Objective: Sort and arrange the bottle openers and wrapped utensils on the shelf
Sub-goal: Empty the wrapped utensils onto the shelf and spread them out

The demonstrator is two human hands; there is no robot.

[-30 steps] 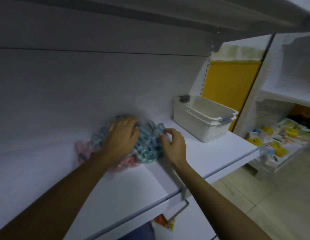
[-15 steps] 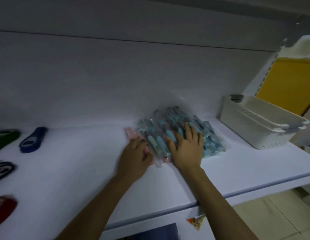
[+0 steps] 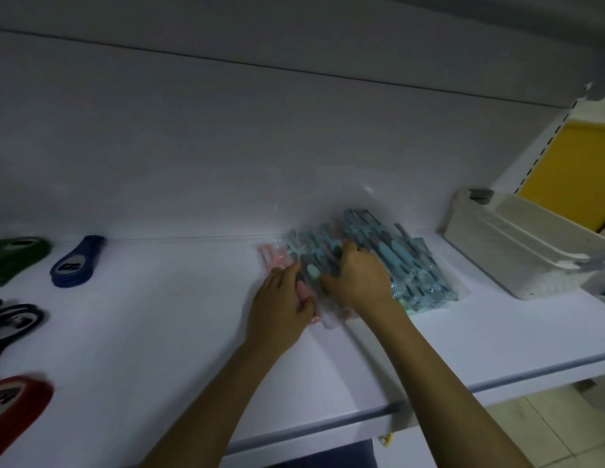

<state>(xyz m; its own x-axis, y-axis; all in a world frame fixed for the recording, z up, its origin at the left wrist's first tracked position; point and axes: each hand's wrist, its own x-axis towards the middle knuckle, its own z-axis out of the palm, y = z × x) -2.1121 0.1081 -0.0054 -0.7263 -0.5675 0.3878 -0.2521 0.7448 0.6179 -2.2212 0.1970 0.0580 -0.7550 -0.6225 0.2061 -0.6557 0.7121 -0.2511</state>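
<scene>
I read this as shop, retail aisle. White display shelf (image 3: 159,332) with back panel and slotted upright (image 3: 544,143) at far right, typical store gondola. Left of shelf centre: bottle openers (image 3: 76,263) laid in colour stacks, blue, green, black, red. At shelf centre, against back panel: pile of wrapped utensils (image 3: 405,261) in clear packs, many identical. Right of pile: stacked white baskets (image 3: 517,244). Tiled floor (image 3: 544,430) below shelf edge.

Stacked white plastic baskets (image 3: 517,244) with grey handles sit at the right end, before a yellow panel (image 3: 571,173); pale floor tiles (image 3: 544,430) lie below.
</scene>
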